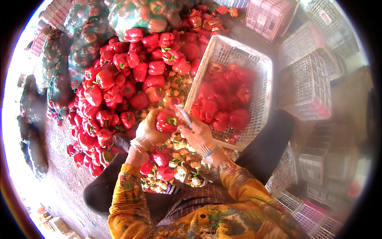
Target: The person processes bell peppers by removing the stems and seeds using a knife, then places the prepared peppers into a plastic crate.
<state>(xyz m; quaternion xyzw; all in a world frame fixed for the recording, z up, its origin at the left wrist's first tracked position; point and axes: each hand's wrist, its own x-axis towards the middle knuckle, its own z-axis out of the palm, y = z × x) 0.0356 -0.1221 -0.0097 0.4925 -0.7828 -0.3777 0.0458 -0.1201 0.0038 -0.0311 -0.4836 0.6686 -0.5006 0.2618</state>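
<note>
In my left hand point(147, 130) is a red bell pepper point(164, 120), its green stem turned toward my right hand. My right hand point(199, 135) grips a small knife point(184, 116) whose pale, narrow shape points up beside the pepper. Both hands wear thin light gloves. Just beyond my right hand stands a white plastic crate point(260, 93) partly filled with red peppers point(223, 97), blurred toward the right. Below my hands lie several red peppers point(161, 159) among cut-off cores and stems point(181, 153).
A large heap of red peppers point(119, 83) spreads to the left. Full green mesh sacks point(145, 16) stand behind it and along the far left. Stacked plastic crates point(306, 85) line the right side; more crates point(312, 215) sit at lower right. My legs point(264, 147) flank the work spot.
</note>
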